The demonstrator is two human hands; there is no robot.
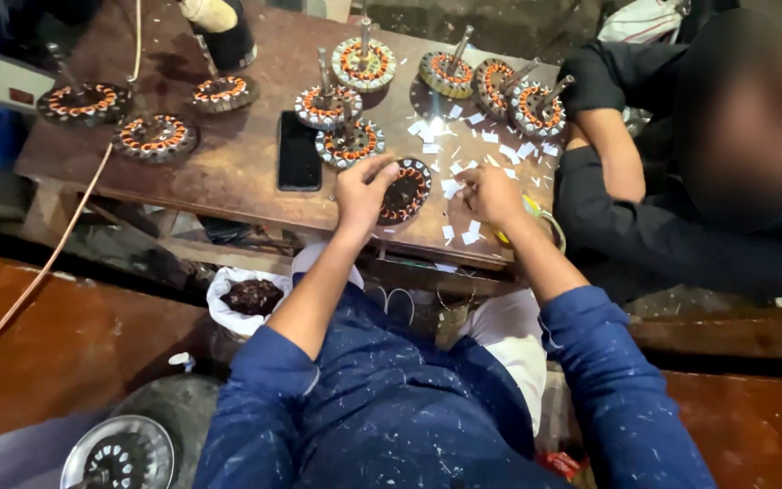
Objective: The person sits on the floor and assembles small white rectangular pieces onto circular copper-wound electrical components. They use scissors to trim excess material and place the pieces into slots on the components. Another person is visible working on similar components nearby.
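A round dark stator with copper windings (408,189) lies near the front edge of the brown wooden workbench (237,172). My left hand (363,191) grips its left rim, fingers curled over it. My right hand (491,195) hovers just right of the stator, fingertips pinched among small white paper slips (452,187); whether it holds one I cannot tell. Both of my arms wear blue sleeves pushed up.
Several wound stators with shafts (364,63) stand across the bench. A black phone (299,150) lies left of my left hand. Another person in dark clothes (644,226) sits at the right. A white bag of dark bits (251,297) and a metal disc (119,453) lie below.
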